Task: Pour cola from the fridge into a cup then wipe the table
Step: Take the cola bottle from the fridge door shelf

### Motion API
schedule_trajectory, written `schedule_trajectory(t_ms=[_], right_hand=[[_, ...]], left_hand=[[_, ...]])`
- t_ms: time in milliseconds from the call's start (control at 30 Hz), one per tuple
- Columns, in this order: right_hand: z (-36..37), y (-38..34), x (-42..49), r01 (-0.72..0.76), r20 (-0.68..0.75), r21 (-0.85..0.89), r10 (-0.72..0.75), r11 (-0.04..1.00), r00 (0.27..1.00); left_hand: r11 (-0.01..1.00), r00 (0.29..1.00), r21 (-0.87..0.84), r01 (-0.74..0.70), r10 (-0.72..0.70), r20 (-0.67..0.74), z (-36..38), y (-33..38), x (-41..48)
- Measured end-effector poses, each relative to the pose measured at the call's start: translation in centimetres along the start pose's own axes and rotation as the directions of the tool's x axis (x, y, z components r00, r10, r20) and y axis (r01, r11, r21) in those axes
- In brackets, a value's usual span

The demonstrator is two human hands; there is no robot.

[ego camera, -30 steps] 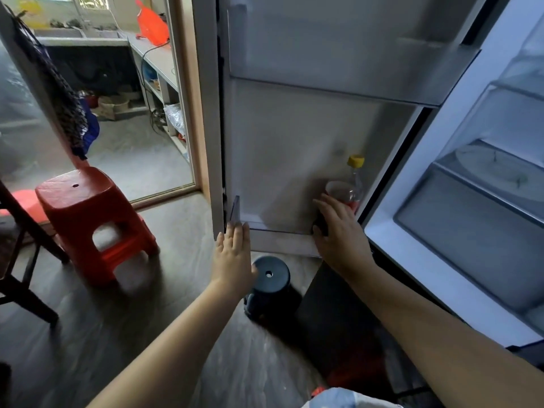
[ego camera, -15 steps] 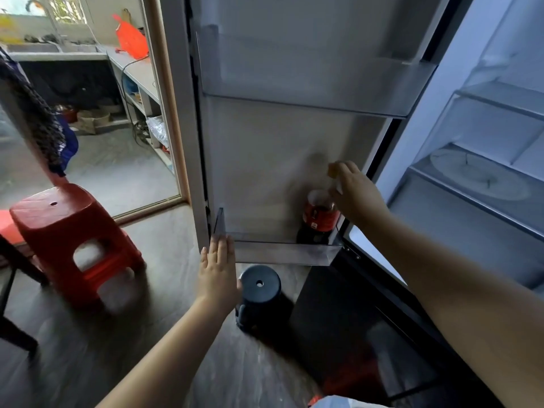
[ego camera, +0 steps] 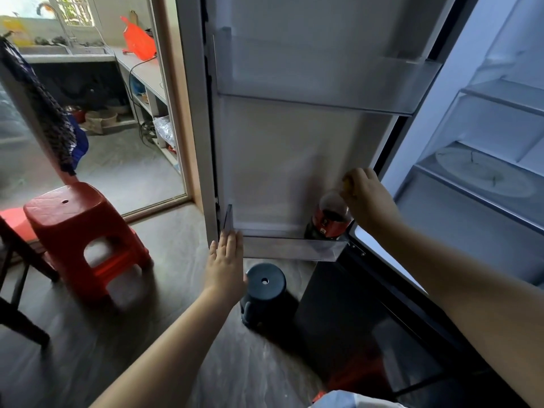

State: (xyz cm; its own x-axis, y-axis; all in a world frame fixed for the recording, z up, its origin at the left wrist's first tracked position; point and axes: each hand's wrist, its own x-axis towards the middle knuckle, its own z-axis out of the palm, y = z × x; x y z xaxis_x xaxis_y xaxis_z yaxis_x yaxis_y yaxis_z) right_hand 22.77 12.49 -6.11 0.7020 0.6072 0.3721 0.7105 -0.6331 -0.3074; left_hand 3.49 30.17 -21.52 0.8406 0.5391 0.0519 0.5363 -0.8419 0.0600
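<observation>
A cola bottle (ego camera: 331, 217) with a red label and yellow cap stands at the right end of the lowest clear bin (ego camera: 288, 250) of the open fridge door (ego camera: 282, 160). My right hand (ego camera: 366, 198) grips the bottle's top, its fingers curled round the cap. My left hand (ego camera: 225, 262) lies flat with straight fingers against the bin's left front corner. No cup or table shows.
A dark round stool (ego camera: 265, 290) stands on the floor just below the door bin. A red plastic stool (ego camera: 82, 237) sits to the left beside a dark chair frame. The fridge interior shelves (ego camera: 482, 178) are at right. A kitchen counter lies beyond the doorway.
My right hand rose from the bottle's body to its cap and now grips it. My left hand stayed on the bin corner. The view shifted slightly.
</observation>
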Motion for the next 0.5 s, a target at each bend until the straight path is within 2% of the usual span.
schedule_trajectory(t_ms=[300, 500], right_hand=[[-4.7, -2.3, -2.9, 0.217, -0.166, 0.050, -0.206, 0.975, 0.964], [-6.3, -3.9, -3.6, 0.227, -0.168, 0.094, -0.209, 0.969, 0.963]], left_hand=[[0.998, 0.998, -0.038, -0.058, 0.057, -0.015, 0.1, -0.7, -0.2], [0.994, 0.998, -0.093, -0.057, 0.060, 0.027, -0.3, -0.8, -0.6]])
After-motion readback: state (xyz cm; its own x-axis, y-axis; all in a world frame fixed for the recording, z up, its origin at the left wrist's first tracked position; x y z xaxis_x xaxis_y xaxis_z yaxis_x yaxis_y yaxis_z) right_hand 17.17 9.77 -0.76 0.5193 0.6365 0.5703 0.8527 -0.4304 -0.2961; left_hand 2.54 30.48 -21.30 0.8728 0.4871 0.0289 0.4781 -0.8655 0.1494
